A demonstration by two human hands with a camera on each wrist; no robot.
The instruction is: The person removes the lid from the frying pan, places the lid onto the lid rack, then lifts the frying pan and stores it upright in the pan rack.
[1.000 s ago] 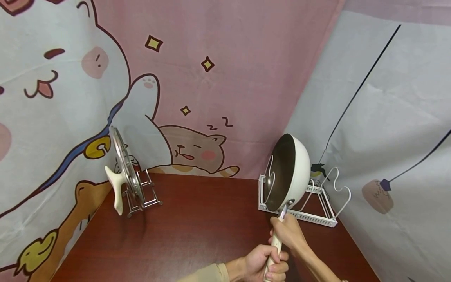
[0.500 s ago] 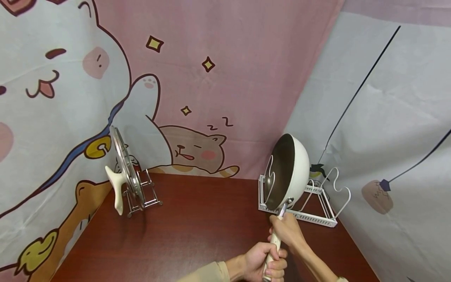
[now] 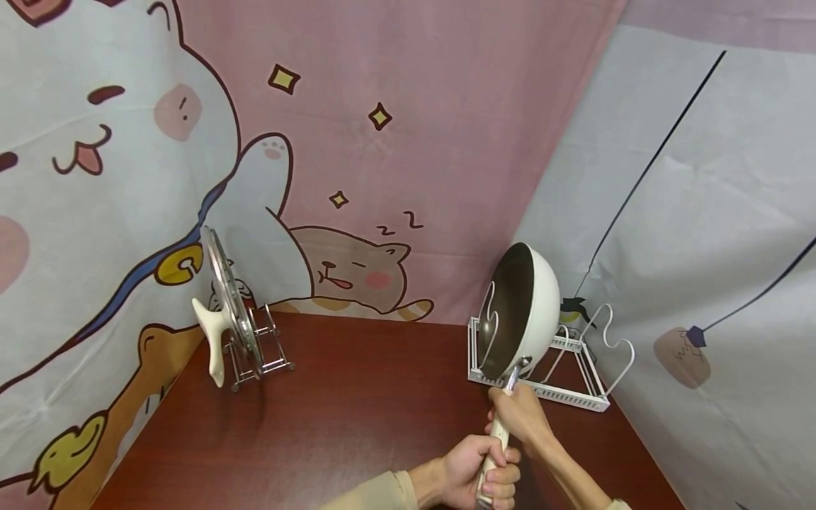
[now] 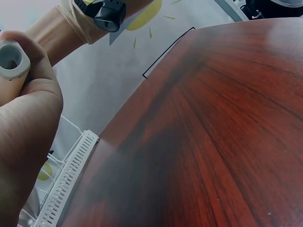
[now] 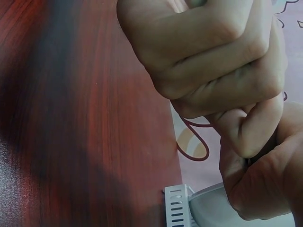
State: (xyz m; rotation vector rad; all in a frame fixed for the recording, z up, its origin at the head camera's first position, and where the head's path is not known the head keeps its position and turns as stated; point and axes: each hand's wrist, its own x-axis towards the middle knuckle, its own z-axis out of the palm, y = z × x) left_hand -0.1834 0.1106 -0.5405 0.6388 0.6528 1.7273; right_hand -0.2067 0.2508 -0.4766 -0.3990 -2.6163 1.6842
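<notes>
A white wok-like pan (image 3: 543, 304) with a dark inside stands on its edge in a white wire rack (image 3: 567, 400), its opening turned left. Its cream handle (image 3: 487, 471) slants down toward the person. Near the handle's end the left hand (image 3: 479, 473) grips it with curled fingers. Farther up, close to the metal joint, the right hand (image 3: 521, 416) grips the same handle. In the left wrist view the hollow handle end (image 4: 10, 59) pokes out of the fist. The right wrist view shows both fists, with part of the pan (image 5: 222, 208) below.
At the left a glass lid (image 3: 232, 304) with a cream knob handle leans upright in a small chrome stand (image 3: 277, 354). Both racks stand on a dark red wooden table (image 3: 357, 411). Cartoon-printed cloth (image 3: 446, 142) hangs behind and at both sides.
The hands, the pan and the racks look almost unmoved. Only the head view has shifted slightly, so the background sits a little farther right.
</notes>
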